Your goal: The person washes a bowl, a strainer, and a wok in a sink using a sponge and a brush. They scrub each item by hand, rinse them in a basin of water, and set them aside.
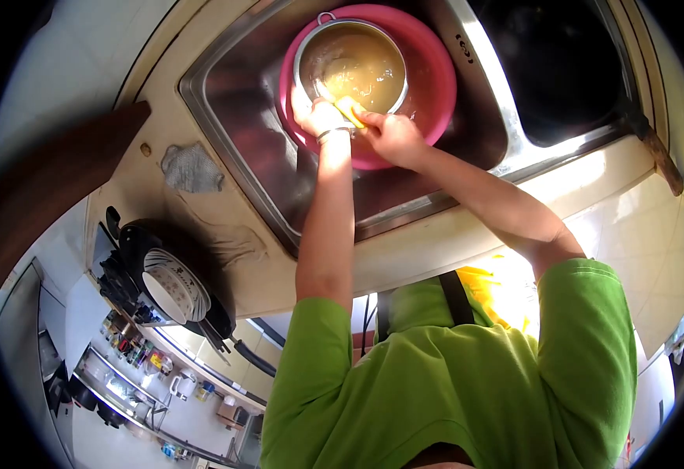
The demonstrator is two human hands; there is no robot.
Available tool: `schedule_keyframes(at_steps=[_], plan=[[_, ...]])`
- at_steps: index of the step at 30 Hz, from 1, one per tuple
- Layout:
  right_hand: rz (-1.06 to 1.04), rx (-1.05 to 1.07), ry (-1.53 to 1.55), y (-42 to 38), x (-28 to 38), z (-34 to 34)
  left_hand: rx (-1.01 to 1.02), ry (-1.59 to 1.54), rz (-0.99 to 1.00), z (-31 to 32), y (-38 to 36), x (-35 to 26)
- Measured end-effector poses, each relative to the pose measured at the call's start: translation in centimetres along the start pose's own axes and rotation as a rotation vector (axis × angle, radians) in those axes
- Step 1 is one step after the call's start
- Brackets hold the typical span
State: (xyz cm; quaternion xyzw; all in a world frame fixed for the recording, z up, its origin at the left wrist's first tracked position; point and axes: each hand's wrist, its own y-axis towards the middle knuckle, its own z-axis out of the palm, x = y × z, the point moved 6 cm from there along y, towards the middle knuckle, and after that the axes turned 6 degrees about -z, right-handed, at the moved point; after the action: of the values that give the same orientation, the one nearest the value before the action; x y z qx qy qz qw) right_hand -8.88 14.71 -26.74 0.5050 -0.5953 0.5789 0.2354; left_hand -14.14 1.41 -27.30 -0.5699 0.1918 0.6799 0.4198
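A round, smooth metal bowl (401,84) sits inside a pink basin (440,78) in the shiny steel sink (224,86), holding cloudy, tan water (361,66) that throws back bright glints. A small wire loop (325,17) sticks up from its far rim. From where I stand, the left hand (318,117) is at the bowl's near rim, its fingers partly spread and bent, some of them lost behind the metal. The right hand (395,139) has its fingers closed around a soft yellow sponge (349,110), pressed near that same rim; its fingertips are hard to make out. A band circles the left wrist. On the pale tabletop (389,262) lies a crumpled, rough grey cloth (192,168). Patterned bowls (171,288) nest beside dark cookware, partly covering it. The wooden handle (662,162) right of the sink belongs to something I can't identify against the dark.
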Motion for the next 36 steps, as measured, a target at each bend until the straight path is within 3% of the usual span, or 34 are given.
schedule_keyframes(at_steps=[2,4,6,8,10,13,16,17,19,20,23,26,28,30,33,36], plan=[[-0.082,0.164,-0.784,-0.5,1.7,-2.8,0.008,0.219,-0.047,0.7,-0.1,-1.0],[-0.145,0.098,-0.976,0.7,0.7,-5.5,-0.044,0.245,-0.004,0.3,0.4,-0.4],[-0.129,0.074,-0.992,0.9,0.6,-5.4,-0.053,0.322,0.061,0.3,0.3,-0.1],[-0.051,0.186,-0.836,-0.2,0.9,-3.2,-0.025,0.411,0.120,0.4,-0.2,-0.4],[-0.180,0.090,-0.287,-0.6,0.9,-0.9,0.035,0.496,0.171,0.6,-0.6,-0.4],[0.005,0.375,-0.720,0.0,0.6,-2.9,0.148,0.636,0.240,0.3,-0.6,-1.6],[-0.111,0.394,-1.152,2.3,-0.1,-4.7,0.223,0.726,0.263,-0.4,-0.3,-2.5],[-0.118,0.391,-1.151,3.0,-0.3,-4.6,0.221,0.727,0.270,-0.6,-0.2,-2.7],[-0.151,0.219,-1.143,4.4,1.2,-5.1,0.239,0.690,-0.124,-1.8,0.3,-0.7],[-0.157,0.218,-1.142,4.8,0.9,-4.3,0.236,0.691,-0.120,-2.2,0.2,-0.9],[-0.195,0.206,-0.947,5.2,0.9,-0.9,0.238,0.502,-0.433,-2.5,-0.6,0.1],[-0.127,0.249,-0.668,4.0,1.6,0.6,0.306,0.476,-0.343,-2.9,-0.3,0.3],[-0.128,0.517,-0.603,2.0,2.1,1.0,0.282,0.429,-0.305,-2.7,-0.1,0.3],[-0.097,0.558,-0.645,0.8,2.4,-0.5,0.210,0.362,-0.350,-2.8,-0.2,0.3],[-0.124,0.656,-1.030,0.4,3.1,-1.8,0.177,0.374,-0.381,-3.6,-0.3,1.2],[-0.148,0.619,-1.192,1.6,2.6,-2.2,0.151,0.454,-0.392,-3.9,0.2,1.0]])
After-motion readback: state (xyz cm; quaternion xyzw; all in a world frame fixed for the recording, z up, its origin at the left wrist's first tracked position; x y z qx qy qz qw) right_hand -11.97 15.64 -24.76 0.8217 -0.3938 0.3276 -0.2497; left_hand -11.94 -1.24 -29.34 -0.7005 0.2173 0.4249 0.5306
